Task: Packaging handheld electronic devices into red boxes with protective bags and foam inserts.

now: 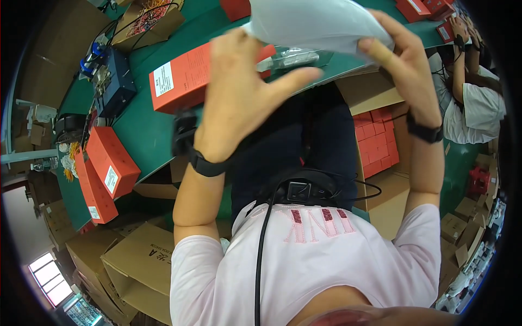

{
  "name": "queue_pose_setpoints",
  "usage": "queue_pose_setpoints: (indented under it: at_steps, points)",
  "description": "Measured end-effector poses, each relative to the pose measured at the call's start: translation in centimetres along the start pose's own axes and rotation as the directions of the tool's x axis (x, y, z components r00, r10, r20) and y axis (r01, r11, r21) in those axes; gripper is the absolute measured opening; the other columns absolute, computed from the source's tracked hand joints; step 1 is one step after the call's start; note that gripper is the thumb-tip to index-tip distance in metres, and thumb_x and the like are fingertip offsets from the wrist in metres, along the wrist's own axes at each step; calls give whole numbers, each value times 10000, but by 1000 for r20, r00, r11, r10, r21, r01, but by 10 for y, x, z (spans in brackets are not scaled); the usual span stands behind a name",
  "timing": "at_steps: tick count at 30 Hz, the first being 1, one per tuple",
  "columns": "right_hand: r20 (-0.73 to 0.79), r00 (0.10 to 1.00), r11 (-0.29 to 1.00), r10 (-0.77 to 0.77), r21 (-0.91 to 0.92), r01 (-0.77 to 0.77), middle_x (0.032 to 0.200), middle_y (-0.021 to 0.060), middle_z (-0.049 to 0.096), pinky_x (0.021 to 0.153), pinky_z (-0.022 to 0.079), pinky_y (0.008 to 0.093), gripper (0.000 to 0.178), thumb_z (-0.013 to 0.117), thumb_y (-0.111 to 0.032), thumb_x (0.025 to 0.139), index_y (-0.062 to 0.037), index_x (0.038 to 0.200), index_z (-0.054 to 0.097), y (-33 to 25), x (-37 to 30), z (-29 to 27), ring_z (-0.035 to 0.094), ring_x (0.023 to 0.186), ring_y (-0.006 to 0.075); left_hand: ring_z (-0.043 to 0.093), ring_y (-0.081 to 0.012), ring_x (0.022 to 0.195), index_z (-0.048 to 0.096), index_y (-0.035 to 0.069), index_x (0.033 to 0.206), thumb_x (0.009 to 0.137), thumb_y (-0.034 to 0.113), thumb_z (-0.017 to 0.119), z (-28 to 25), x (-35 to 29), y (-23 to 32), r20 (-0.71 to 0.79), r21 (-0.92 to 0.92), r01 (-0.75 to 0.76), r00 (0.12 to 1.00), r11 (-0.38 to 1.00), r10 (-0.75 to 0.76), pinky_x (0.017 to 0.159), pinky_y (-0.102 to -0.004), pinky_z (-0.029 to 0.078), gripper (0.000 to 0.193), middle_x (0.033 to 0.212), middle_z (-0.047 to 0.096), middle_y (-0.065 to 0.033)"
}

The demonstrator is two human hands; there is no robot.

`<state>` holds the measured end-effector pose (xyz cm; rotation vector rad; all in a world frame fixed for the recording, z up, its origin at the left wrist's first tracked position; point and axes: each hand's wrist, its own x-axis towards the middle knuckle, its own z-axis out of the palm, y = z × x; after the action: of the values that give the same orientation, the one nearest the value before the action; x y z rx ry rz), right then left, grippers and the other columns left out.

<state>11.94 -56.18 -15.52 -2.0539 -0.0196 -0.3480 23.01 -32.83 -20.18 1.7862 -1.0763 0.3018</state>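
A thin white sheet or bag (321,24), bent and slightly glossy, is held up above the table at the top of the view. My right hand (405,65) pinches its right end between thumb and fingers. My left hand (234,98) is blurred, its thumb stretched out and apart from the fingers; the fingertips come close to the sheet's left edge, and whether they touch it I cannot tell. Behind the left hand lies a long red box (185,76) with a white label. Beside it, below the sheet, is a clear plastic bag (299,57) with something pale in it.
Two red boxes (113,163) (92,185) rest at the green table's (147,136) left edge. Behind them stands a blue device (114,81). An open carton (375,190) of red boxes is to my right, brown cartons (141,261) lower left. Another person (473,103) works far right.
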Motion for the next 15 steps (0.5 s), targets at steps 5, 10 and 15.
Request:
queue_pose_setpoints:
  at_steps: [5,10,15]
  points:
    - [124,982,906,-146,-382,183,1065,112,585,855,461,320,351,709,-24,864,4,1201,619,-4,37,-14,581,992,220,617,-306,822,649,-27,1209,762,320,824,1,-6,-36,2,580,173,977,796,-213,725,-426,501,592,919,621,-153]
    - [242,923,867,-299,-334,369,1062,118,550,863,462,366,432,735,14,792,-63,1205,634,26,56,-2,568,992,294,610,-246,622,672,-59,1133,838,95,680,2,-19,-45,-46,390,113,994,914,-103,595,-368,504,333,704,611,-101]
    - [316,778,679,-543,-380,629,1202,88,576,930,482,368,435,669,-3,836,-79,1263,632,78,75,23,569,1092,246,576,-234,603,666,-59,1115,858,0,610,3,-34,-53,-144,317,83,989,945,-38,570,-347,485,269,758,631,-114]
